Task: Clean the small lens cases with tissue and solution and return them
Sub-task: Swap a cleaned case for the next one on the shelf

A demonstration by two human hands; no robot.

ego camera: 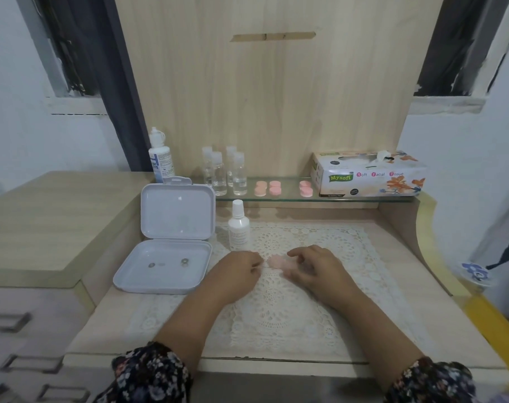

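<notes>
Both hands rest on the lace mat (276,309), the left hand (235,271) and right hand (314,269) pinching a blurred pink lens case (276,261), it seems. At ten o'clock lies an open white box (166,257).

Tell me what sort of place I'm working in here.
Probably a dressing table or vanity nook in a home. A glass shelf carries a tissue box and small clear bottles, and a lace mat covers the wooden top.
</notes>
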